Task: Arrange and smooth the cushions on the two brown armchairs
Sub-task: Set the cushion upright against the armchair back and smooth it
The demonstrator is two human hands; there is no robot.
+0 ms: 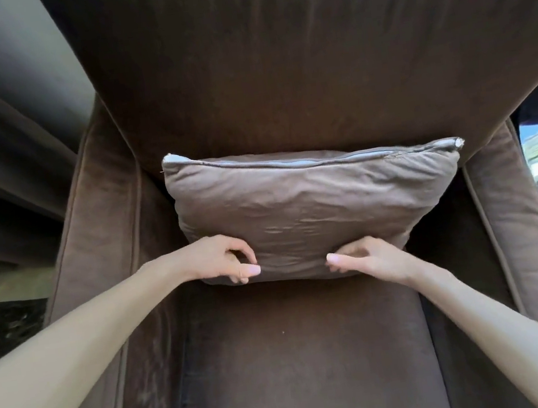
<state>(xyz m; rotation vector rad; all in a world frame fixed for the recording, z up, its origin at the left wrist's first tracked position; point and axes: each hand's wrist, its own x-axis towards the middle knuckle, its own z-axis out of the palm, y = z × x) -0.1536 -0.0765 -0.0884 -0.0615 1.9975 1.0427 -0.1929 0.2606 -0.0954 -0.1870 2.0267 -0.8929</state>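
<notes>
Both hands pinch the lower edge of the brown cushion (313,208): the left hand (224,262) has its grip pressed together on the fabric near the bottom left corner, the right hand (365,257) likewise near the bottom right. The cushion stands on the seat of the brown armchair (316,352), leaning against its backrest, zipper edge up. No readable writing shows.

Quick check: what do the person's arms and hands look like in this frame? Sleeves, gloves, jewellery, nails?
Both forearms are bare up to the frame edge, with no sleeve in view. The left hand and right hand wear no gloves. No rings, watch or bracelets show on the visible fingers and wrists. The thumbnails are short, with a pale, light pink look; whether that is polish cannot be told.
</notes>
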